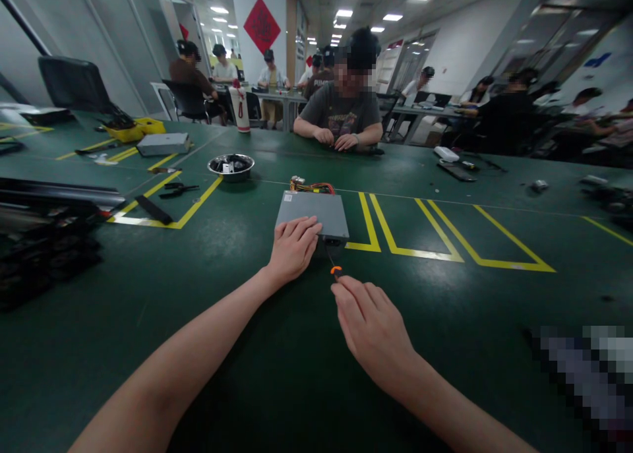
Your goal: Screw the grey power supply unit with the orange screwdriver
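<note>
A grey metal box [316,210], with a bundle of coloured wires [314,186] at its far side, lies on the green table [237,387]. My left hand [295,247] rests on the near left part of its top, fingers stretched out. Closed round the handle of a screwdriver [336,271] with an orange band is my right hand [370,318]. The screwdriver's thin shaft points up to the near face of the box, close to a dark socket [334,241]. Whether its tip touches the box cannot be made out.
A metal bowl [231,167] with small parts stands behind left. Another grey box [164,144] and a yellow tray [129,131] are farther left. Dark parts [44,255] fill the left edge. Across the table sits a person [341,103]; a white bottle [240,110] stands nearby.
</note>
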Demonstrator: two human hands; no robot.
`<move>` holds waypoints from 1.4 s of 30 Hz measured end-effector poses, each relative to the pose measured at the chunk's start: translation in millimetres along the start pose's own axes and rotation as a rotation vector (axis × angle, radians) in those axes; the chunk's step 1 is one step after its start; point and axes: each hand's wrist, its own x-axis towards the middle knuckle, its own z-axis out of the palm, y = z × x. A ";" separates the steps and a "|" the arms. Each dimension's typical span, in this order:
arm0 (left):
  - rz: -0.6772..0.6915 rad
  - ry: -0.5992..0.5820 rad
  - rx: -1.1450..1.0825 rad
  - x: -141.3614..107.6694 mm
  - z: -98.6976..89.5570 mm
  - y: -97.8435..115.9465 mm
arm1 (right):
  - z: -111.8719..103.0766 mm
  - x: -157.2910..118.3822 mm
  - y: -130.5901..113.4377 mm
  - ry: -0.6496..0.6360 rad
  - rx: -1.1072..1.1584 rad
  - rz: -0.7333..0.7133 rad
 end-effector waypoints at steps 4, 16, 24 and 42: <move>-0.006 0.002 -0.001 0.0 -0.1 1.4 | 2.0 -1.1 -6.1 -0.064 0.066 -0.045; -0.007 -0.001 0.004 0.1 -0.1 1.4 | 3.2 -2.4 -4.5 -0.027 -0.061 0.025; -0.012 0.003 -0.003 0.0 0.7 2.2 | 0.8 1.8 -2.0 -0.051 0.014 0.114; -0.030 -0.018 -0.011 1.5 -1.7 6.2 | 2.5 -0.2 -3.8 -0.026 -0.082 0.017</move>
